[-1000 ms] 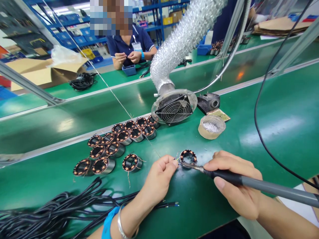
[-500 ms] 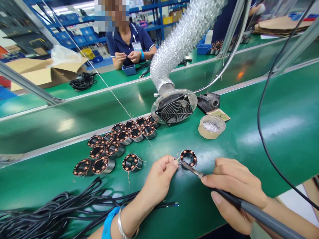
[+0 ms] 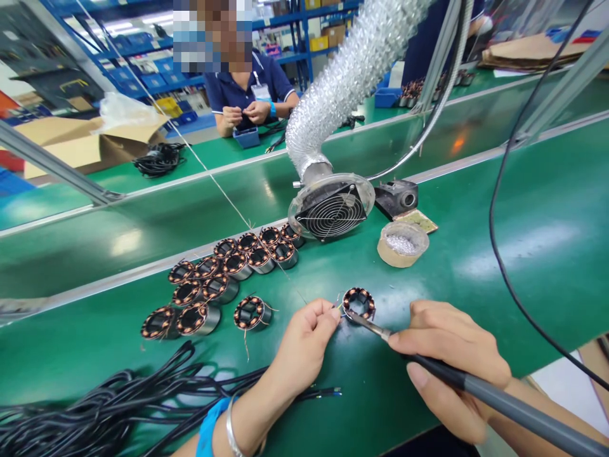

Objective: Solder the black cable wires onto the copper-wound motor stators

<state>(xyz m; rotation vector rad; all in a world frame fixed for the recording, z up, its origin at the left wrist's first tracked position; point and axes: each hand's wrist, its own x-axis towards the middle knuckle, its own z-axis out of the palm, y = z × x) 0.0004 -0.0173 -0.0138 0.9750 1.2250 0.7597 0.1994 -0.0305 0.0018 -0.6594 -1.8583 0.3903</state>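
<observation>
My left hand (image 3: 309,336) pinches thin wires (image 3: 337,308) at the left edge of a copper-wound stator ring (image 3: 359,303). In my right hand (image 3: 451,362) is a soldering iron (image 3: 504,406), its grey handle slanting to the lower right. The iron's tip meets the ring's lower left side, close to my left fingertips. A single stator (image 3: 252,313) with loose wire ends lies left of my left hand. Several more stators (image 3: 217,287) stand grouped behind it. Black cables (image 3: 85,412) run under my left forearm.
A fan (image 3: 333,212) on a silver duct (image 3: 333,95) stands behind the ring. Right of it are a round tub (image 3: 402,244) of shiny bits and a black iron stand (image 3: 397,198). A black cord (image 3: 497,241) hangs at right. Across the bench, a person (image 3: 247,95) works with both hands.
The right hand and iron have shifted very slightly, with the tip still at the ring. The left hand keeps its pinch on the wires. The view has moved a little.
</observation>
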